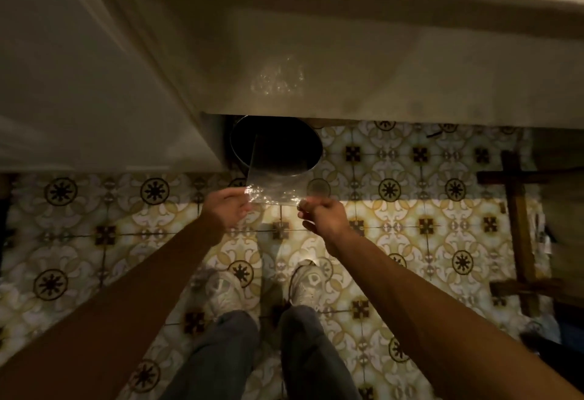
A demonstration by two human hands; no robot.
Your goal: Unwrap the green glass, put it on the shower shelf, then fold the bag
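A: Both arms are out over the patterned cream-and-brown tiled floor (395, 219), and between them hangs a clear, crinkly plastic bag (276, 175), held up flat like a sheet.

B: The left hand (226, 207) is pinched onto the bag's lower left corner, fingers closed on the plastic. The right hand (322, 213) is curled tight on the lower right corner.

A: The bag rises away from the hands, and through it you can see a dark round bin (278, 150) standing on the floor under the edge of a pale counter (379, 90).

B: There's a glinting, rippled patch of light on that counter just above the bin. The picture is too dim to tell what it is.

A: As for a green glass, I can't pick one out anywhere in this view.

B: Down below are white trainers (303, 282) and grey trousers (303, 352), with a dark wooden frame (518, 216) at the right.
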